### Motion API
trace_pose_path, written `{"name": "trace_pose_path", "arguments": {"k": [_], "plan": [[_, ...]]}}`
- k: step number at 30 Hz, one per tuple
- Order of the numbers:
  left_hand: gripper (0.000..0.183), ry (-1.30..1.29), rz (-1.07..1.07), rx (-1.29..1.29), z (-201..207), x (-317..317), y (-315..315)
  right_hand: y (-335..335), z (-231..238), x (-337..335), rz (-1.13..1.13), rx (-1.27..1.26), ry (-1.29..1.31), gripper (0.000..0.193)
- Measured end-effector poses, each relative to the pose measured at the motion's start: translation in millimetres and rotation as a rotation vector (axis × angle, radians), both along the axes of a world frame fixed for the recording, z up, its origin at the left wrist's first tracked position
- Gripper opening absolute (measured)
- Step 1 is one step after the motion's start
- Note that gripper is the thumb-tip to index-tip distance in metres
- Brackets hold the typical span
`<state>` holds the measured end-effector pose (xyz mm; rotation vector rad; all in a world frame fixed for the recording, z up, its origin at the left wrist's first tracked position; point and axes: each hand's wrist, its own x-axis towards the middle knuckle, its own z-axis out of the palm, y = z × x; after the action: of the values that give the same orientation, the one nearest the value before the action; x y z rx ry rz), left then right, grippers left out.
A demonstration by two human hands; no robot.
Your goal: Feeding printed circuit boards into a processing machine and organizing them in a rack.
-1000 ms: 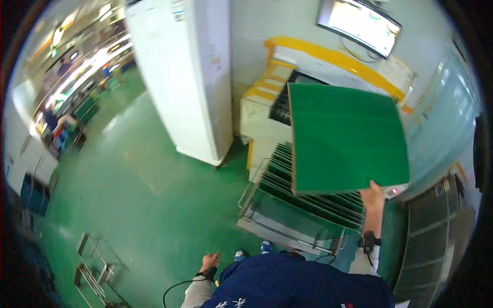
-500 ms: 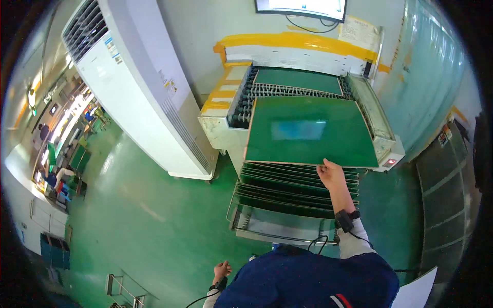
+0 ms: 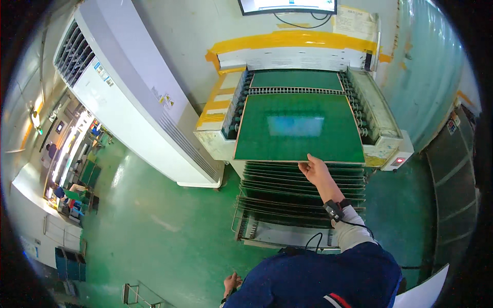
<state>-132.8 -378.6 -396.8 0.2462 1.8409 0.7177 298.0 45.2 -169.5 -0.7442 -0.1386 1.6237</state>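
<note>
A large green panel [image 3: 300, 110] with a thin pale edge lies over the rollers of a conveyor machine, its near edge overhanging the front. My right hand [image 3: 317, 172] grips that near edge right of its middle, thumb on top and the other fingers partly hidden beneath. Farther back, a second green panel [image 3: 298, 79] lies flat on the rollers. Below my right hand stands a rack [image 3: 280, 232] with several similar panels [image 3: 303, 187] set on edge in a row. My left hand [image 3: 232, 282] hangs low at my side, empty, its fingers loosely bent and apart.
The conveyor machine [image 3: 377, 102] has raised sides and a red-lit switch [image 3: 398, 161] at its front right corner. A tall white air conditioner [image 3: 138, 97] stands on its left. A screen [image 3: 287, 6] hangs above. Dark panels [image 3: 459, 179] lean at the right. People work far left.
The gripped panel has moved left and squared up with the rollers, lying more in line with the rear panel. My right hand moved left with it. The whole view has shifted slightly.
</note>
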Motion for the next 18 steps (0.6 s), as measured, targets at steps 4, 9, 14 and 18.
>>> {"name": "trace_pose_path", "arguments": {"k": [4,9,14,18], "plan": [[0.039,-0.010,0.073,-0.033,0,5,1,19,-9,4,-0.032,0.008,0.032,0.016],[0.038,-0.028,0.133,-0.032,7,12,4,43,-13,10,-0.036,-0.009,0.022,0.014],[0.038,-0.011,0.095,-0.010,21,17,8,66,-11,29,-0.035,0.017,-0.009,0.014],[0.037,-0.019,0.128,-0.026,16,17,7,65,-7,31,-0.031,-0.004,-0.036,0.015]]}}
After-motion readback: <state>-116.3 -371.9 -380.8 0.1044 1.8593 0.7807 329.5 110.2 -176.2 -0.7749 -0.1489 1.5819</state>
